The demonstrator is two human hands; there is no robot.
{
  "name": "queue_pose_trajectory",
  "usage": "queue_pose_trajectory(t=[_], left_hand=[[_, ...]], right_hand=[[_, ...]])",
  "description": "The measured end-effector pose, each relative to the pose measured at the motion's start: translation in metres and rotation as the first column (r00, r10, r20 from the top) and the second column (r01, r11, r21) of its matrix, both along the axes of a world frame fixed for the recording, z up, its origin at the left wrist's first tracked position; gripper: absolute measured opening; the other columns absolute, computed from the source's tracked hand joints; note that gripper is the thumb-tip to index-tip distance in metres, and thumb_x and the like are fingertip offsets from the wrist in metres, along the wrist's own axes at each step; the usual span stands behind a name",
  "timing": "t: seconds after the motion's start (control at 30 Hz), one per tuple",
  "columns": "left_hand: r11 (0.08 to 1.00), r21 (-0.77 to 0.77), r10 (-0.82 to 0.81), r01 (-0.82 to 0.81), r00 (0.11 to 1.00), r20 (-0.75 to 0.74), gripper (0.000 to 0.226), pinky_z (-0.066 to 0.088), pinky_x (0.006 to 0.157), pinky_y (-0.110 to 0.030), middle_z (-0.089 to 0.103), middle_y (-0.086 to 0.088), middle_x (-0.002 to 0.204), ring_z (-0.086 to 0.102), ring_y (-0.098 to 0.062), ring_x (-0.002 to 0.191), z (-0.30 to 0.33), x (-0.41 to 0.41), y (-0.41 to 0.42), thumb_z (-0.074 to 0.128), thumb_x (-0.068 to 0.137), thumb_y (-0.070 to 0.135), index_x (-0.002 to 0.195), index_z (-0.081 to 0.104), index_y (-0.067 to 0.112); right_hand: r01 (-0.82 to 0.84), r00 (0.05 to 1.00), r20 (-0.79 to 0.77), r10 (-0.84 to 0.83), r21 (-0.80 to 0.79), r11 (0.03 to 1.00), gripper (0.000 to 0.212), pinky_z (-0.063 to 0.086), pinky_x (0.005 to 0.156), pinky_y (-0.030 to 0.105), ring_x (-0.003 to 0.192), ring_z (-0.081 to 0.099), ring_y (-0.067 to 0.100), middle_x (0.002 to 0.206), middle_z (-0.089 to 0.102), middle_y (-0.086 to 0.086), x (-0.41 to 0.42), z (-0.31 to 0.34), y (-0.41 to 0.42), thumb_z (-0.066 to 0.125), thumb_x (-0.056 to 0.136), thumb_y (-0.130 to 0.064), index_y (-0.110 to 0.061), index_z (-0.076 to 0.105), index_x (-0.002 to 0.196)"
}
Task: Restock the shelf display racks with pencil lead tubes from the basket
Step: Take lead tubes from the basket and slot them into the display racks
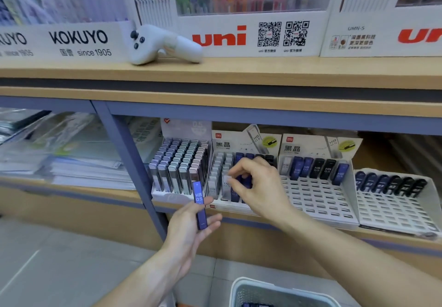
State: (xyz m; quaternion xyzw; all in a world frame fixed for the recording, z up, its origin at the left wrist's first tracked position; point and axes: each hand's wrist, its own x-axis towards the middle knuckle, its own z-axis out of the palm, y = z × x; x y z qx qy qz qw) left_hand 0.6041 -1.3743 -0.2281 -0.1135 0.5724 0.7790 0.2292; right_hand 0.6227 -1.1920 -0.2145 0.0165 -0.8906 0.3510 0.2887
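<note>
My left hand (191, 225) holds a blue pencil lead tube (200, 205) marked HB 0.5 upright between thumb and fingers, in front of the shelf edge. My right hand (257, 184) reaches into the middle display rack (241, 207) and pinches a blue tube (245, 181) standing among clear and blue tubes. A second white rack (318, 201) to the right carries one back row of blue and black tubes above bare slots. The pale basket (282, 292) sits at the bottom edge, with something blue inside it.
A full rack of pastel tubes (179, 165) stands left of the middle one. Another sparse rack (397, 201) is at far right. A blue shelf post (134, 163) divides off stacked plastic folders (59, 153). A white controller (162, 43) lies on the upper shelf.
</note>
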Motion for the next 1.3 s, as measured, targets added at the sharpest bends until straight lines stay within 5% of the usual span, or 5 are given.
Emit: queue_pose_trajectory(t=[0.4,0.93,1.0,1.13,1.3], left_hand=[[0.999,0.014,-0.032,0.032,0.999,-0.003,0.022,0.063,0.070,-0.033,0.068,-0.011,0.123,0.075,-0.031,0.088,0.008,0.002,-0.004,0.054,0.103,0.011,0.115,0.071,0.005],[0.993,-0.042,-0.112,0.108,0.989,-0.096,0.023,0.059,0.068,-0.030,0.070,-0.015,0.119,0.075,-0.027,0.089,0.001,0.000,-0.002,0.054,0.104,0.007,0.119,0.071,0.011],[0.990,-0.059,-0.139,0.131,0.977,-0.160,0.019,0.060,0.068,-0.029,0.073,-0.009,0.104,0.075,-0.026,0.087,0.001,0.001,0.001,0.059,0.101,0.007,0.117,0.070,0.010],[0.978,-0.092,-0.206,0.188,0.944,-0.259,0.016,0.061,0.073,-0.031,0.073,-0.002,0.084,0.075,-0.027,0.088,0.005,0.006,0.012,0.064,0.098,0.006,0.109,0.073,0.011],[0.955,-0.094,-0.297,0.282,0.912,-0.284,0.022,0.060,0.071,-0.029,0.075,-0.012,0.104,0.076,-0.027,0.092,0.011,0.016,0.042,0.066,0.097,0.007,0.119,0.070,0.007]], right_hand=[[-0.018,1.000,0.010,0.017,0.107,0.994,0.012,0.039,0.068,0.008,0.082,0.048,-0.001,0.075,0.046,-0.023,-0.011,-0.016,-0.010,0.083,0.082,-0.022,-0.026,0.073,0.089],[0.075,0.997,-0.031,-0.069,0.317,0.946,0.011,0.051,0.077,0.031,0.096,0.049,0.016,0.103,0.059,-0.006,-0.014,-0.024,-0.004,0.078,0.087,-0.021,-0.019,0.079,0.097],[0.054,0.999,-0.010,-0.053,0.218,0.974,0.011,0.048,0.080,0.024,0.093,0.052,0.010,0.100,0.061,-0.010,-0.010,-0.016,-0.005,0.073,0.090,-0.021,-0.023,0.076,0.101],[-0.015,0.978,0.188,0.095,-0.386,0.922,0.017,0.056,0.074,0.025,0.078,0.066,0.010,0.089,0.072,-0.006,0.007,0.011,-0.003,0.072,0.091,-0.016,-0.026,0.073,0.105],[-0.023,0.978,0.165,0.131,-0.533,0.846,0.023,0.057,0.076,0.027,0.073,0.066,0.012,0.081,0.074,0.006,0.032,0.025,0.021,0.078,0.087,-0.006,-0.020,0.073,0.104]])
